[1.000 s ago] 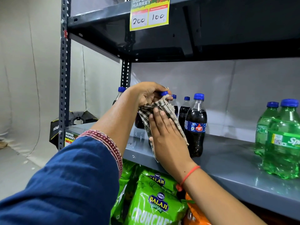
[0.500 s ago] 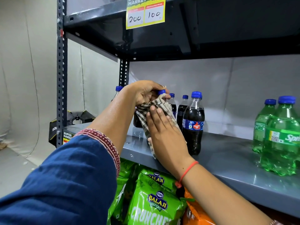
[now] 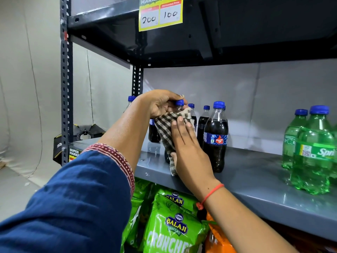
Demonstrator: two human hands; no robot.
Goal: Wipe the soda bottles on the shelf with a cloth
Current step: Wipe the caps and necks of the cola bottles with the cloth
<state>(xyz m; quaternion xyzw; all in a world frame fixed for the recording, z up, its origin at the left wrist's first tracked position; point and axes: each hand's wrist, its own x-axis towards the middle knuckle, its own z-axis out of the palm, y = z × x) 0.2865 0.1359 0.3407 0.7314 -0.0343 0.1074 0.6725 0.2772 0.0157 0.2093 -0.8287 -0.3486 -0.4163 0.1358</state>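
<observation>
- My left hand [image 3: 160, 105] is closed around the neck of a cola bottle [image 3: 179, 104], its fingers pinching just under the blue cap; I judge this steadies the bottle so it cannot tip while I rub it.
- My right hand [image 3: 189, 148] lies flat with fingers extended, pressing the checked cloth [image 3: 166, 128] against the bottle's front. It presses rather than grips.
- The cloth drapes from near the neck down to the grey shelf [image 3: 255, 181], so it covers most of the bottle's side, and its lower corner hangs by my thumb.
- This bottle stands near the shelf's front edge, left of another cola bottle [image 3: 216, 137] with a visible label. More dark bottles stand behind.
- 2 green soda bottles [image 3: 313, 152] stand well apart to the right, likely awaiting their turn.
- Green snack bags [image 3: 173, 230] fill the shelf below.
- Risk, as I judge it: pushing too hard could nudge the neighbouring bottle just beside my knuckles.
</observation>
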